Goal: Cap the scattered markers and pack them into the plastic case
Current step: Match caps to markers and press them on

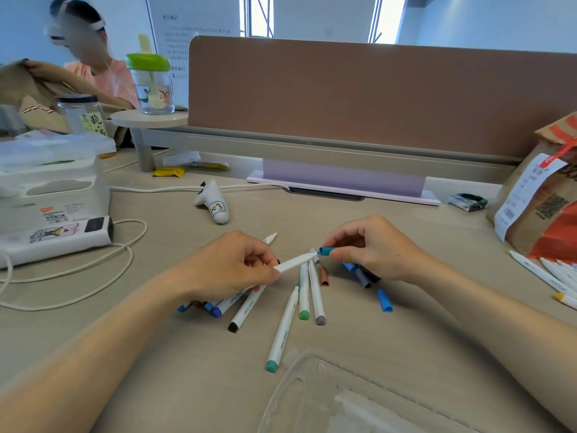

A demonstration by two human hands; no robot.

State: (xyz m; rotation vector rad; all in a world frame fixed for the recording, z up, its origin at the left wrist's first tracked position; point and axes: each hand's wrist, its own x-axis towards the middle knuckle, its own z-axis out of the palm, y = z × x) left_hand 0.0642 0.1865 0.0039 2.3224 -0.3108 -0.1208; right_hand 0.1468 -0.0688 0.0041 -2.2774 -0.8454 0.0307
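My left hand (232, 265) pinches a white marker (295, 261) whose tip points right. My right hand (373, 246) pinches a teal-blue cap (326, 251) right at that tip. Several white markers lie on the desk below my hands, among them one with a teal end (281, 334), one with a green end (303, 292), one with a grey end (316, 292) and one with a black end (245, 310). Loose caps lie near my right hand: a blue cap (384, 300), a grey cap (362, 278) and a brown cap (324, 275). The clear plastic case (312, 398) lies open at the bottom edge.
More white markers (549, 275) lie at the right beside a paper bag (543, 198). A white controller (214, 201), a power bank with cables (56, 242) and a white box (46, 182) sit at the left. A desk partition (374, 95) stands behind; a person sits far left.
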